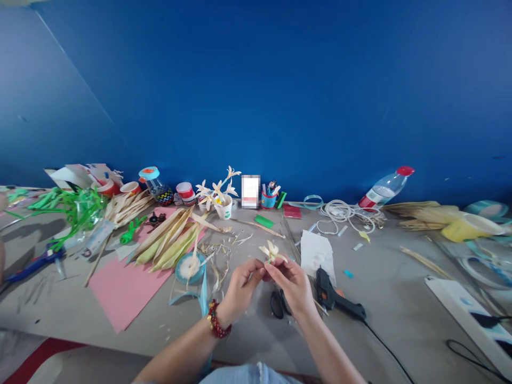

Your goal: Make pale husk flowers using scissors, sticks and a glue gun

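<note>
Both left hand (241, 285) and right hand (296, 288) pinch the flower (272, 249) low; light fingertips should spare its petals, clear of the gun (335, 300) at four o'clock

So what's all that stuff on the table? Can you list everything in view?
Wall: one, blue, back
Table: one, grey, below
Cup: one, white, holding pale flowers, back centre
Pen holder: one, blue and red, beside it
Bottle: one, clear, red-capped, back right
Power strip: one, white, far right
Glue gun: one, black, right
Scissors: one, black, between wrists
Ribbon roll: one, light blue, left
Husks: several, yellow-green, left
Paper: count unclear, pink, left
Green stems: many, far left
Smaller scraps: too many to count
Flower: one, cream, between hands
Left hand: one, bare, pinching flower
Right hand: one, bare, pinching flower
</note>
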`<state>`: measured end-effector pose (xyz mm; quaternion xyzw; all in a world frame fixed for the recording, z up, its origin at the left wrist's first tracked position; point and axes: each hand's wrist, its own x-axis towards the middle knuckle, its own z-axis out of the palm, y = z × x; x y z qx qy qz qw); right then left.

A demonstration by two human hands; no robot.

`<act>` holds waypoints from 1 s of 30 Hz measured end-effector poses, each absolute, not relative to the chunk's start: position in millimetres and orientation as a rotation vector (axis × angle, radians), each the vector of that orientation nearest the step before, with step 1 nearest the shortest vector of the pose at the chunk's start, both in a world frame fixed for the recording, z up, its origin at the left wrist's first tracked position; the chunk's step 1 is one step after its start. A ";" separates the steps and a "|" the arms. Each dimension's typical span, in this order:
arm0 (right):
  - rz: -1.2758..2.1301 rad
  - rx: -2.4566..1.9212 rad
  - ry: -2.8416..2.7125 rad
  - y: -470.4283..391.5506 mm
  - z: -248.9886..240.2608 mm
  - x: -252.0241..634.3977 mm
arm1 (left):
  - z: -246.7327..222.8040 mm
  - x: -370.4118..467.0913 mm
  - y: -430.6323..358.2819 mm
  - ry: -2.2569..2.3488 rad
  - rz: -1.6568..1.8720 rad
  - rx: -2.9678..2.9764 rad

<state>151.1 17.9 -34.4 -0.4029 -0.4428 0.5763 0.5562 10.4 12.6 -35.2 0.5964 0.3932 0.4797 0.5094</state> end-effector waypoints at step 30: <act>1.190 -1.047 -1.186 20.5 -39.8 153.5 | -47.0 10.4 17.2 1.002 1.189 1.444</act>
